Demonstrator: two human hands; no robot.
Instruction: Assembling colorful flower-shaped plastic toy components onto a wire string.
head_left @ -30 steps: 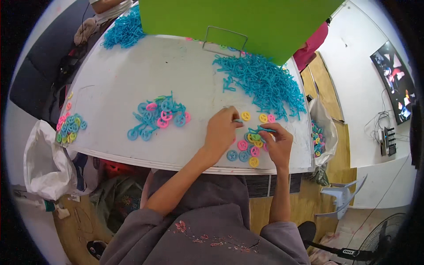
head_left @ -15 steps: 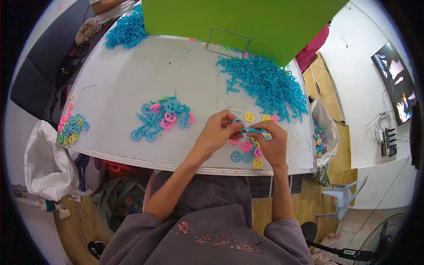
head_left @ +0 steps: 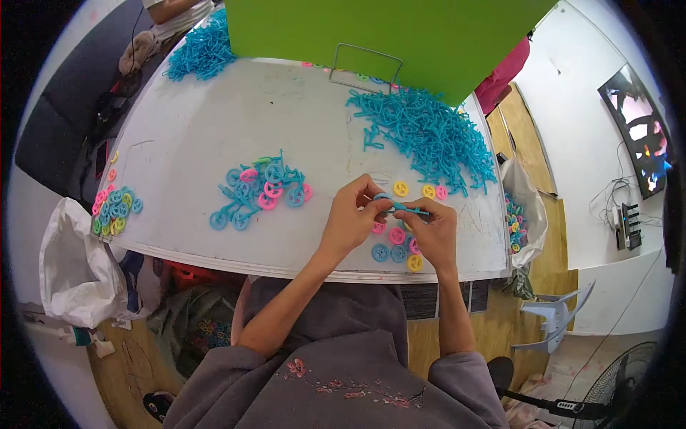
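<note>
Above the right front of the table (head_left: 179,143), my two hands meet fingertip to fingertip. My left hand (head_left: 350,222) pinches a small light-blue spoked wheel (head_left: 382,196), largely covered by the fingers. In my right hand (head_left: 434,236) is a blue plastic forked stick (head_left: 414,209), held between thumb and fingers with its end against the wheel. Whether the two parts are joined I cannot tell. Loose blue wheels (head_left: 380,252), pink wheels (head_left: 396,236) and yellow wheels (head_left: 401,189) lie beneath and around my hands.
Left of my hands is a heap of blue sticks with wheels (head_left: 261,191). A large pile of blue sticks (head_left: 429,139) lies back right, another (head_left: 202,50) back left. More wheels (head_left: 116,209) sit at the left edge. A green panel (head_left: 371,36) stands behind; a white sack (head_left: 529,214) hangs right.
My right hand has tilted and shifted slightly left, so the blue stick slopes differently against the wheel. My left hand keeps almost the same place and grip.
</note>
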